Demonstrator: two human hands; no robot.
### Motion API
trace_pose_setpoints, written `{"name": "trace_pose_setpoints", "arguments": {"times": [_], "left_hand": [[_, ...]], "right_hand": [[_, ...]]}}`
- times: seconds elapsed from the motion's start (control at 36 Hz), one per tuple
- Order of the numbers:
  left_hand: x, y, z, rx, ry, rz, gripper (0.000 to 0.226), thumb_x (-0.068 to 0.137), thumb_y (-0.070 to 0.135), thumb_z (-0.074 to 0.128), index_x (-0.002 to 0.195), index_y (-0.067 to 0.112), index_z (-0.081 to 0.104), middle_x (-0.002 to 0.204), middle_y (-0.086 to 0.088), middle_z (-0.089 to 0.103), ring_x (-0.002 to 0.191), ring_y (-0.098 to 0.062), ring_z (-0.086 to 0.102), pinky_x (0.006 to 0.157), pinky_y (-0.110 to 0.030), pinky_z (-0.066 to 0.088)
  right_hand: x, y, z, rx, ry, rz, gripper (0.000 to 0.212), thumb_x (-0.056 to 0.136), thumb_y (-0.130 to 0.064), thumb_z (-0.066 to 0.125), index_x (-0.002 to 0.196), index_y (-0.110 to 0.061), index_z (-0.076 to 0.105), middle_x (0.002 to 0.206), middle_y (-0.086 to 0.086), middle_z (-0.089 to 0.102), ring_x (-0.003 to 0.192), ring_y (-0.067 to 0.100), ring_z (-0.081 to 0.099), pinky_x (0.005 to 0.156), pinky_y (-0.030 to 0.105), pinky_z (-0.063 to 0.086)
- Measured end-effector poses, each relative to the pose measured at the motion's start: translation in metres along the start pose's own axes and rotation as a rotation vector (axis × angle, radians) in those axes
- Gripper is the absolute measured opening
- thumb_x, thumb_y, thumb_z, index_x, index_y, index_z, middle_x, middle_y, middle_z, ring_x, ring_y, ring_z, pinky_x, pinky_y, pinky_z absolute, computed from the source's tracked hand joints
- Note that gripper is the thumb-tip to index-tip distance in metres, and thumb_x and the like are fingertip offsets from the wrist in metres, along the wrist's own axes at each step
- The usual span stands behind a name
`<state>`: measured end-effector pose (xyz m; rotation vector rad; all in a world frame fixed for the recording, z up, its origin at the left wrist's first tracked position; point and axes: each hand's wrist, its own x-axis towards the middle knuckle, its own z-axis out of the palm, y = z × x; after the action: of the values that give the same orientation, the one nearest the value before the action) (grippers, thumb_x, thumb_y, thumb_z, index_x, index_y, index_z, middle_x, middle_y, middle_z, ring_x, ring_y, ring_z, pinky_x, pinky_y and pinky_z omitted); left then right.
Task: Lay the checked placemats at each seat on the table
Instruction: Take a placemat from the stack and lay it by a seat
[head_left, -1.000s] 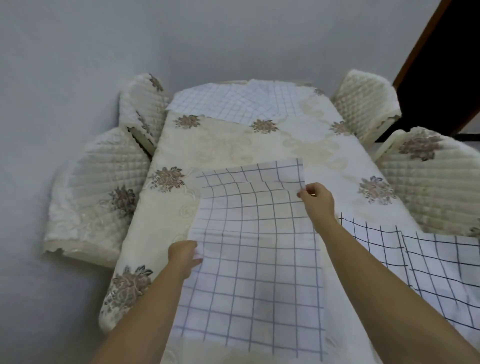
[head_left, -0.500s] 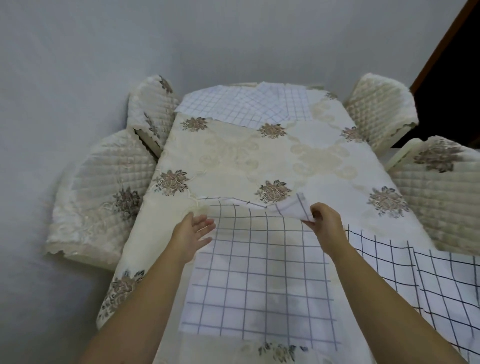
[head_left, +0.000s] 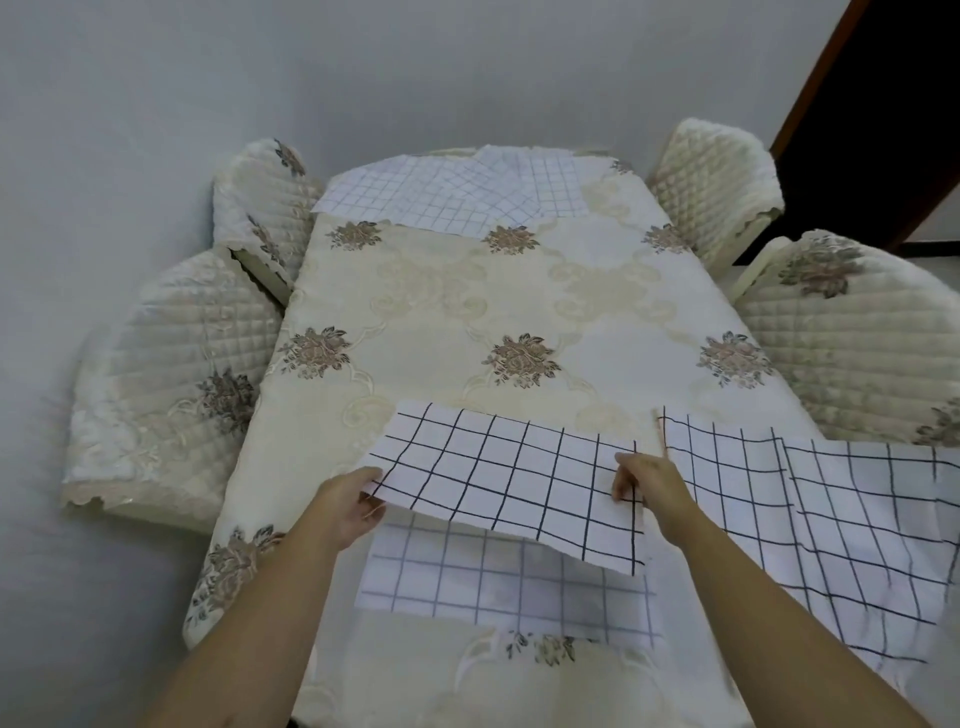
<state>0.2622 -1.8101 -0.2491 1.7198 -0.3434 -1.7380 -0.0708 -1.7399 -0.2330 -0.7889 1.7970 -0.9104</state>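
Head view, the only one: both hands hold one checked placemat (head_left: 511, 486) by its side edges, lifted clear of the table. The left hand (head_left: 349, 506) pinches the left edge with fingers curled under the cloth; the right hand (head_left: 649, 480) grips the right edge, thumb on top. The mat sags toward its near right corner. Beneath it another, paler mat (head_left: 498, 587) already lies flat at the near seat. More mats (head_left: 831, 519) spread overlapping at the near right, running past the table's right side, and several sit heaped at the far end (head_left: 452, 195). Judgement: keep the cloth taut between both hands, carry it to a bare seat, lower the far edge first, then smooth outward so the grid sits square to the table edge. Room: the middle of the floral tablecloth (head_left: 467, 306) is open, and so is the left edge, beside the quilted chairs (head_left: 176, 374). The chairs on the right (head_left: 852, 343) stand close, so clearance there is tight.
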Motion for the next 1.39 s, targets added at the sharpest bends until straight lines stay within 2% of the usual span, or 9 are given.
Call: {"name": "trace_pose_setpoints", "arguments": {"times": [0.17, 0.28, 0.44, 0.78, 0.94, 1.11, 1.22, 1.31, 1.39], "left_hand": [[-0.002, -0.016, -0.014, 0.104, 0.07, 0.016, 0.014, 0.089, 0.0, 0.055, 0.075, 0.005, 0.054, 0.071, -0.011, 0.054, 0.06, -0.018, 0.048, 0.041, -0.016, 0.046], [-0.009, -0.024, -0.018, 0.325, 0.002, 0.028, 0.017, 0.089, 0.0, 0.056, 0.075, 0.009, 0.053, 0.071, -0.009, 0.053, 0.061, -0.02, 0.052, 0.055, -0.025, 0.039], [-0.015, -0.028, -0.03, 0.631, -0.057, -0.033, 0.019, 0.083, 0.003, 0.061, 0.071, 0.012, 0.051, 0.075, -0.007, 0.048, 0.068, -0.023, 0.052, 0.057, -0.025, 0.041], [-0.011, -0.03, -0.031, 1.138, -0.035, 0.128, 0.041, 0.092, 0.029, 0.057, 0.061, 0.011, 0.036, 0.055, -0.004, 0.033, 0.045, -0.015, 0.031, 0.042, -0.02, 0.021], [-0.001, -0.034, -0.035, 1.25, 0.025, 0.263, 0.046, 0.084, 0.01, 0.061, 0.049, 0.013, 0.032, 0.052, -0.003, 0.033, 0.047, -0.013, 0.032, 0.048, -0.026, 0.021], [0.003, -0.036, -0.037, 1.32, 0.029, 0.251, 0.045, 0.081, 0.009, 0.064, 0.046, 0.012, 0.037, 0.05, -0.003, 0.038, 0.053, -0.017, 0.04, 0.05, -0.024, 0.027], [0.004, -0.035, -0.034, 1.413, 0.042, 0.239, 0.039, 0.083, 0.01, 0.061, 0.052, 0.012, 0.038, 0.055, -0.002, 0.041, 0.062, -0.019, 0.044, 0.048, -0.022, 0.028], [0.003, -0.034, -0.03, 1.52, 0.036, 0.235, 0.038, 0.085, 0.013, 0.059, 0.055, 0.012, 0.036, 0.063, -0.008, 0.051, 0.075, -0.023, 0.056, 0.051, -0.024, 0.037], [0.0, -0.032, -0.026, 1.602, 0.051, 0.215, 0.032, 0.087, 0.026, 0.059, 0.064, 0.012, 0.042, 0.085, -0.009, 0.06, 0.097, -0.026, 0.061, 0.062, -0.026, 0.038]], "right_hand": [[-0.009, 0.02, 0.001, -0.033, 0.034, 0.04, 0.027, 0.093, -0.016, 0.051, 0.067, -0.007, 0.055, 0.066, 0.008, 0.056, 0.058, 0.013, 0.046, 0.055, 0.022, 0.033], [-0.01, 0.029, 0.003, -0.092, 0.102, 0.058, 0.007, 0.089, -0.016, 0.058, 0.086, -0.01, 0.055, 0.086, 0.008, 0.056, 0.069, 0.016, 0.048, 0.061, 0.025, 0.037], [-0.015, 0.033, 0.01, -0.116, 0.227, 0.169, 0.049, 0.084, -0.006, 0.06, 0.128, -0.001, 0.039, 0.116, 0.018, 0.051, 0.089, 0.024, 0.047, 0.066, 0.027, 0.039], [-0.024, 0.039, 0.011, -0.269, 0.189, 0.25, 0.048, 0.086, -0.003, 0.054, 0.132, 0.002, 0.039, 0.119, 0.021, 0.051, 0.089, 0.023, 0.043, 0.081, 0.035, 0.043], [-0.023, 0.042, 0.01, -0.298, 0.164, 0.234, 0.046, 0.087, 0.0, 0.05, 0.132, 0.002, 0.04, 0.111, 0.019, 0.053, 0.087, 0.024, 0.047, 0.074, 0.03, 0.04], [-0.021, 0.049, 0.008, -0.317, 0.168, 0.236, 0.01, 0.083, 0.001, 0.05, 0.088, -0.007, 0.049, 0.068, 0.0, 0.038, 0.057, 0.013, 0.035, 0.05, 0.024, 0.028], [-0.019, 0.051, 0.008, -0.336, 0.18, 0.197, 0.03, 0.08, 0.004, 0.048, 0.062, -0.015, 0.032, 0.062, 0.0, 0.03, 0.053, 0.015, 0.027, 0.048, 0.024, 0.021], [-0.019, 0.05, 0.008, -0.351, 0.171, 0.192, 0.025, 0.08, 0.003, 0.049, 0.066, -0.012, 0.035, 0.063, 0.001, 0.032, 0.055, 0.015, 0.029, 0.05, 0.024, 0.023], [-0.022, 0.047, 0.008, -0.345, 0.176, 0.193, 0.016, 0.085, -0.003, 0.054, 0.101, -0.003, 0.049, 0.085, 0.014, 0.052, 0.072, 0.023, 0.047, 0.061, 0.029, 0.039]]}}
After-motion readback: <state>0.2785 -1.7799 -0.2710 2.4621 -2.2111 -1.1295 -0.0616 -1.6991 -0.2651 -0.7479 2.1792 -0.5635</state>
